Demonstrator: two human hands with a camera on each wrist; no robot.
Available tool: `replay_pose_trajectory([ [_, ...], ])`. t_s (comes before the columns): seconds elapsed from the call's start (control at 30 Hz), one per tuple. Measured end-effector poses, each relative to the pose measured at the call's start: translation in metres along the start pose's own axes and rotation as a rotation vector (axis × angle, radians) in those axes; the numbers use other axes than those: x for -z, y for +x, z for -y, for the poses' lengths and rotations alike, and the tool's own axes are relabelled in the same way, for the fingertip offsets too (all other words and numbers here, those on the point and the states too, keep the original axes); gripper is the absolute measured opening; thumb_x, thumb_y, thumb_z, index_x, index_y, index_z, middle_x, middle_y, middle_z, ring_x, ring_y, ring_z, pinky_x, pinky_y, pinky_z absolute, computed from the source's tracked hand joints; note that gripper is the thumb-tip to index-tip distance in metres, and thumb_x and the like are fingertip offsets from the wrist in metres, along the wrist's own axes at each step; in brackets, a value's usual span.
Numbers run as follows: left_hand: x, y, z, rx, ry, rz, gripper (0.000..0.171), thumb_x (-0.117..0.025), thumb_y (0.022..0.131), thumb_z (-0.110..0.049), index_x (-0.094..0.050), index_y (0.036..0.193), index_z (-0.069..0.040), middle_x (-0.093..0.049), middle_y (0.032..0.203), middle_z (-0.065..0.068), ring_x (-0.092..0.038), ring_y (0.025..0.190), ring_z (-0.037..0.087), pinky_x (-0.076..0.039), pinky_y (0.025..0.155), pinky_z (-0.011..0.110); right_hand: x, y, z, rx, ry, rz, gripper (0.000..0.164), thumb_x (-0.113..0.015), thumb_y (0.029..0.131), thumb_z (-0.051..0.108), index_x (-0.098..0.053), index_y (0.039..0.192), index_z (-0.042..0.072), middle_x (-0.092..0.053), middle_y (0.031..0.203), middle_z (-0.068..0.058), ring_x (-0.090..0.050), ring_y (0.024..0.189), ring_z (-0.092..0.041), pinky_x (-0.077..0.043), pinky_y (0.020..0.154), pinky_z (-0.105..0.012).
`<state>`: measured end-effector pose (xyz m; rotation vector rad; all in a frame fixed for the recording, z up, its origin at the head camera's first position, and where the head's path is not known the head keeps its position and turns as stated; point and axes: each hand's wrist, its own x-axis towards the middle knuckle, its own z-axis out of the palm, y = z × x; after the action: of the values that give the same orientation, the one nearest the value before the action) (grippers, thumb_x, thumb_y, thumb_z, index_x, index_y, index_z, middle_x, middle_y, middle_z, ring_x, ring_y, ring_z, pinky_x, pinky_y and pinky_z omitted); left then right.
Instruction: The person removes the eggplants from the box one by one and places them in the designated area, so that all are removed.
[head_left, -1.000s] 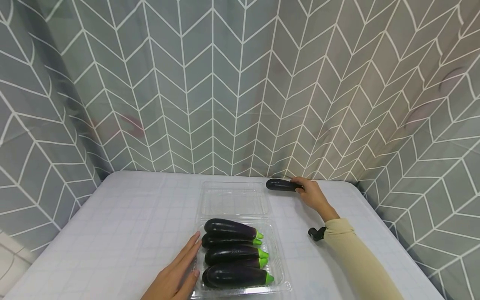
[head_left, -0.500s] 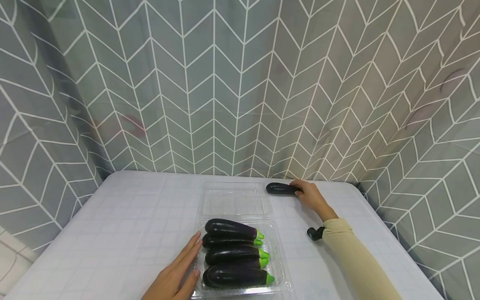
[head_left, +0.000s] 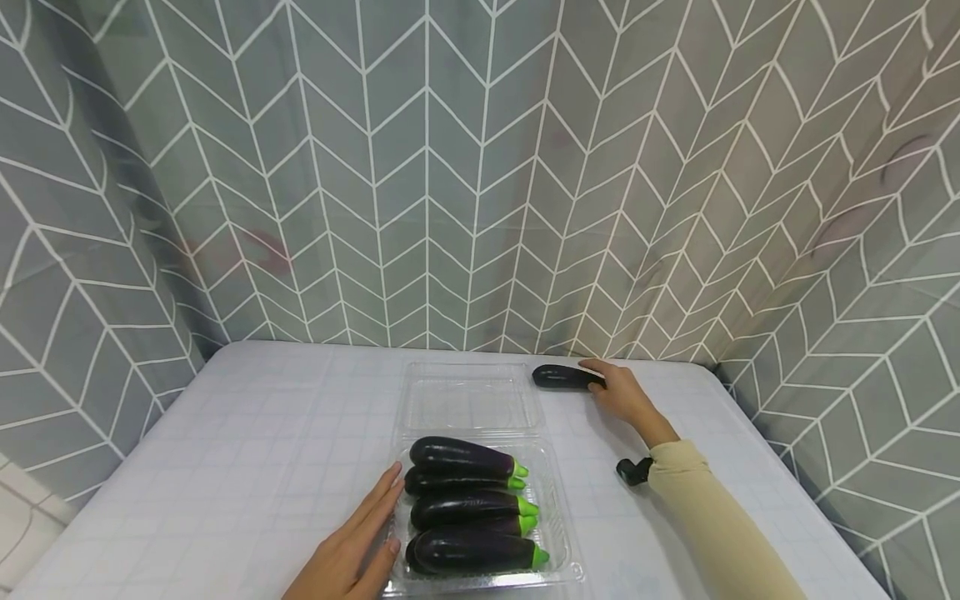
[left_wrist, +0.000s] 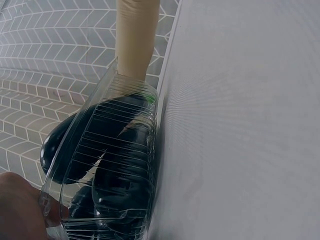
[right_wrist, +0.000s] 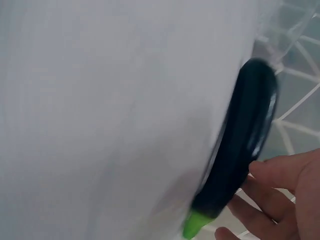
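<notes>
L. to R.: a person's L. grip [head_left: 345, 542] lies w/ fingers extended along the side of a clear plastic box [head_left: 559, 508], released, nothing clasped. Inside, several dark eggplants [head_left: 467, 507] w/ green caps lie crosswise, some overlapping; the lid [head_left: 468, 404] is folded open behind them. Beyond the lid's R. side, near the far edge, a lone eggplant [head_left: 558, 377] lies outside the box, cap end to the R. The R. grip [head_left: 626, 400] straddles that end, thumb at its flank — firm hold or mere touch, can't tell.

Step in hand, by all appearances: R. grip handling the lone eggplant while the L. steadies the box. Next move prob. calls for a sure hold nr. the cap if it's to be lifted, or fingers spread wide if it's to stay put.

Surface: a tabletop [head_left: 300, 417] in white cloth w/ a faint grid, rounded far corners. Room: gray curtain [head_left: 450, 208] w/ white chevron lines on L., rear and R. — and, at R., a pale yellow sleeve [head_left: 720, 525] w/ a small black device [head_left: 633, 471] at the cuff.
</notes>
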<state>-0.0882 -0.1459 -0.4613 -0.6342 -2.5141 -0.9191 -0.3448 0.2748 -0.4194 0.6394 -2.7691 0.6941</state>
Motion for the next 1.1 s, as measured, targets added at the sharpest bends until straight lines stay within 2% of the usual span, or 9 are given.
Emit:
replay_pose_trajectory([
  [0.23,0.001,-0.001,0.0,0.005,-0.003,0.002,0.07,-0.074,0.093,-0.009,-0.046,0.156,-0.003,-0.034,0.167,0.005,-0.047,0.14,0.02,-0.055,0.097,0.045,0.005,-0.011,0.034,0.084,0.063,-0.063,0.041,-0.068,0.096,-0.002,-0.064,0.137,-0.001,-0.064,0.135,-0.024,-0.057,0.128,-0.046,-0.044,0.104,-0.062],
  [0.4,0.001,-0.001,-0.001,0.014,-0.004,0.007,0.069,-0.075,0.093,-0.009,-0.047,0.155,-0.002,-0.035,0.166,0.005,-0.048,0.14,0.02,-0.055,0.097,0.045,0.008,-0.022,0.066,0.186,0.113,-0.121,0.04,-0.071,0.094,-0.002,-0.066,0.134,-0.001,-0.066,0.134,-0.02,-0.06,0.126,-0.041,-0.048,0.101,-0.059],
  [0.57,0.001,-0.001,0.0,0.014,-0.001,0.007,0.068,-0.075,0.093,-0.01,-0.048,0.154,-0.002,-0.035,0.166,0.006,-0.048,0.14,0.02,-0.055,0.097,0.046,0.006,-0.033,0.095,0.286,0.167,-0.138,0.038,-0.072,0.093,-0.003,-0.069,0.13,0.002,-0.067,0.133,-0.016,-0.062,0.125,-0.035,-0.051,0.099,-0.056],
  [0.77,0.0,-0.002,0.001,-0.003,0.004,0.001,0.067,-0.075,0.093,-0.01,-0.048,0.154,-0.001,-0.035,0.166,0.005,-0.048,0.14,0.02,-0.056,0.096,0.045,-0.001,-0.048,0.124,0.39,0.183,-0.122,0.037,-0.074,0.092,-0.002,-0.069,0.128,0.003,-0.067,0.134,-0.013,-0.061,0.126,-0.031,-0.051,0.099,-0.055],
  [1.1,0.0,-0.002,0.002,-0.018,0.005,-0.007,0.066,-0.073,0.094,-0.011,-0.048,0.154,-0.001,-0.035,0.166,0.007,-0.048,0.14,0.02,-0.056,0.096,0.046,-0.014,-0.065,0.16,0.483,0.286,0.004,0.042,-0.074,0.095,0.005,-0.066,0.135,0.009,-0.064,0.14,-0.009,-0.061,0.128,-0.027,-0.053,0.099,-0.051],
])
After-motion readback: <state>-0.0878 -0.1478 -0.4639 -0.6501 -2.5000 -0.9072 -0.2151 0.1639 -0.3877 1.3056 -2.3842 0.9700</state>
